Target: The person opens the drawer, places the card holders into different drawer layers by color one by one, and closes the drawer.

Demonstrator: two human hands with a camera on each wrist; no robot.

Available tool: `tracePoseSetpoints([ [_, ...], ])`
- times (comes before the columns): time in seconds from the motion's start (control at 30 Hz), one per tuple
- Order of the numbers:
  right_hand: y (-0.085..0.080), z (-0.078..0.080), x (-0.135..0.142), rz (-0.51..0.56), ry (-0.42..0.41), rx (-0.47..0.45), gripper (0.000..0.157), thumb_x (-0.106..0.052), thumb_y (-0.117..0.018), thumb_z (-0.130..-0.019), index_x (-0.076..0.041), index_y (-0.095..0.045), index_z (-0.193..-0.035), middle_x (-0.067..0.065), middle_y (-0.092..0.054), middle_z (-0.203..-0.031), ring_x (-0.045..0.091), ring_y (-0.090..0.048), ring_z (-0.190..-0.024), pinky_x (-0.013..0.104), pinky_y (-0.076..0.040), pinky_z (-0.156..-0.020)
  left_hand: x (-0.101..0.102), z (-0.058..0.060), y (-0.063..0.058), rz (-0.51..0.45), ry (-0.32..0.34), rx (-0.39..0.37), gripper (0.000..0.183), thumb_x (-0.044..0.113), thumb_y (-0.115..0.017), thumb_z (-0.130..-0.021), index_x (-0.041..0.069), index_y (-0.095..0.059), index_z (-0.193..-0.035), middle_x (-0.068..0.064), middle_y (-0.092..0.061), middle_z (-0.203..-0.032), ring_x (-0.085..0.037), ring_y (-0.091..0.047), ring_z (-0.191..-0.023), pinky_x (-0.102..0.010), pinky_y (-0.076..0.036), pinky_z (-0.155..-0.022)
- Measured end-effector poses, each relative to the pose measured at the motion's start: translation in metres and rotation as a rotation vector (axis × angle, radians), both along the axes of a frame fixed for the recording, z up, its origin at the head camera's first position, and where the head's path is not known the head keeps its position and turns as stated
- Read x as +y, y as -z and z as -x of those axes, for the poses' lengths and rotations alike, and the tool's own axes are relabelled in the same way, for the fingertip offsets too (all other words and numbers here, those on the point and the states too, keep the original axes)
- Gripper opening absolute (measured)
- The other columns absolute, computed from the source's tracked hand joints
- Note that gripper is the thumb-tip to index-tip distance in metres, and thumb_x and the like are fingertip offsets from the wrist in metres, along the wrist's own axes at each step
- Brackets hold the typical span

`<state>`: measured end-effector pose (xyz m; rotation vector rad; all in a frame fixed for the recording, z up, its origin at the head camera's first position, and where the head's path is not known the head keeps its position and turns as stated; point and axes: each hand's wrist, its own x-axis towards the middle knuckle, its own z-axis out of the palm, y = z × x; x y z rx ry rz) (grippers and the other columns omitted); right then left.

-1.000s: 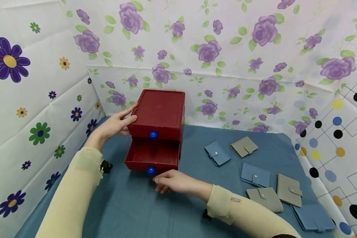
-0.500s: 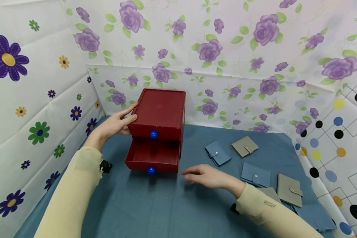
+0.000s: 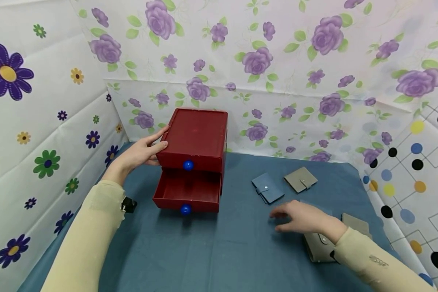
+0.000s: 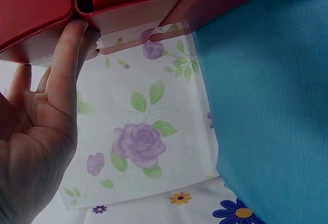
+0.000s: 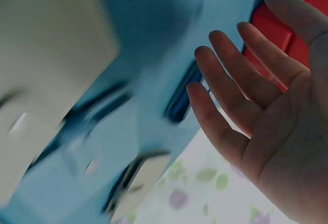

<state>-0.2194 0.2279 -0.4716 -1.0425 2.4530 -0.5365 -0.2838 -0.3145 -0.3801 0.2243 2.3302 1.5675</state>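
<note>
Across blue-covered counter (image 3: pixel 241 259), right of centre: wallets; left of centre: red drawer cabinet (image 3: pixel 197 134), near back wall (image 3: pixel 233 121). Its lower drawer (image 3: pixel 204 205) pulled out, upper drawer (image 3: pixel 208 163) closed. My left hand (image 3: pixel 136 156) rests against cabinet's left side, fingers fairly straight. My right hand (image 3: pixel 306 221) hovers well right of cabinet, fingers spread, slightly bent. Front grey wallet (image 3: pixel 318 249) partly covered by it. Back grey wallet (image 3: pixel 300 179) and blue wallet (image 3: pixel 268 189) lie beyond fingertips, side by side. Round blue knobs (image 3: pixel 185 209), one per drawer front.
</note>
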Motion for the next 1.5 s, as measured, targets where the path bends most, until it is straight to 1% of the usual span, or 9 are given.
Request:
tracePoseSetpoints([
  [0.1,-0.003,-0.002,0.018,-0.077,0.027,0.043,0.042,-0.039,-0.086,-0.092,-0.018,-0.077,-0.128,-0.003,-0.075,-0.119,0.022,-0.072,-0.105,0.044,-0.06,-0.085,0.0,0.0,0.0,0.001,0.001,0.002,0.071,0.052,-0.056,-0.11,0.053,-0.016,-0.168,-0.013,-0.015,-0.177,-0.045,-0.066,-0.127,-0.052,-0.06,-0.096],
  [0.3,-0.008,-0.011,0.049,-0.224,0.139,0.015,0.055,-0.038,-0.098,-0.077,-0.02,-0.075,-0.124,-0.005,-0.069,-0.111,0.021,-0.067,-0.096,0.047,-0.057,-0.08,0.0,0.001,0.001,-0.009,0.016,0.013,0.071,0.049,-0.055,-0.111,0.05,-0.014,-0.17,-0.016,-0.016,-0.177,-0.043,-0.069,-0.124,-0.059,-0.055,-0.1],
  [0.47,-0.007,-0.019,0.065,-0.306,0.185,-0.017,0.061,-0.033,-0.104,-0.065,-0.024,-0.074,-0.118,-0.006,-0.064,-0.108,0.013,-0.061,-0.084,0.045,-0.055,-0.072,-0.002,0.0,0.0,-0.016,0.022,0.016,0.072,0.048,-0.056,-0.111,0.05,-0.015,-0.17,-0.017,-0.02,-0.175,-0.039,-0.071,-0.121,-0.052,-0.059,-0.097],
  [0.7,-0.002,-0.029,0.079,-0.29,0.14,0.044,0.063,-0.031,-0.105,-0.06,-0.03,-0.071,-0.114,-0.01,-0.058,-0.103,0.008,-0.054,-0.081,0.04,-0.05,-0.063,-0.008,-0.006,-0.002,-0.014,0.015,0.027,0.071,0.046,-0.055,-0.112,0.047,-0.014,-0.171,-0.017,-0.02,-0.176,-0.039,-0.066,-0.128,-0.044,-0.062,-0.092],
  [0.87,0.001,-0.037,0.086,-0.329,0.17,0.083,0.068,-0.023,-0.105,-0.053,-0.032,-0.071,-0.112,-0.011,-0.056,-0.102,0.01,-0.054,-0.085,0.039,-0.051,-0.065,-0.005,-0.005,-0.001,-0.023,0.026,0.032,0.072,0.045,-0.055,-0.112,0.046,-0.014,-0.171,-0.018,-0.019,-0.176,-0.038,-0.067,-0.127,-0.045,-0.062,-0.092],
  [1.03,0.006,-0.045,0.09,-0.352,0.156,0.171,0.074,-0.021,-0.106,-0.047,-0.026,-0.072,-0.112,-0.009,-0.057,-0.102,0.015,-0.056,-0.088,0.041,-0.054,-0.066,0.0,-0.002,-0.001,-0.019,0.026,0.024,0.071,0.047,-0.055,-0.112,0.048,-0.014,-0.17,-0.017,-0.018,-0.176,-0.038,-0.069,-0.123,-0.051,-0.059,-0.096],
  [1.2,0.011,-0.05,0.091,-0.349,0.089,0.283,0.08,-0.021,-0.108,-0.043,-0.021,-0.074,-0.115,-0.004,-0.057,-0.102,0.016,-0.054,-0.084,0.042,-0.054,-0.063,0.0,-0.001,0.0,-0.019,0.022,0.022,0.071,0.046,-0.055,-0.112,0.049,-0.014,-0.17,-0.018,-0.017,-0.176,-0.041,-0.07,-0.122,-0.059,-0.055,-0.1],
  [1.4,0.019,-0.054,0.093,-0.356,0.056,0.347,0.082,-0.021,-0.108,-0.044,-0.019,-0.073,-0.117,0.0,-0.058,-0.105,0.018,-0.053,-0.083,0.042,-0.051,-0.06,0.0,0.0,0.001,-0.018,0.019,0.017,0.071,0.047,-0.055,-0.112,0.049,-0.014,-0.17,-0.016,-0.015,-0.177,-0.042,-0.068,-0.124,-0.056,-0.057,-0.098],
  [1.5,0.022,-0.054,0.093,-0.357,0.041,0.382,0.082,-0.023,-0.108,-0.043,-0.018,-0.073,-0.117,0.002,-0.06,-0.106,0.02,-0.055,-0.084,0.043,-0.052,-0.061,0.0,0.0,0.001,-0.022,0.013,0.014,0.072,0.048,-0.056,-0.111,0.049,-0.014,-0.17,-0.019,-0.021,-0.175,-0.04,-0.07,-0.122,-0.052,-0.059,-0.096],
])
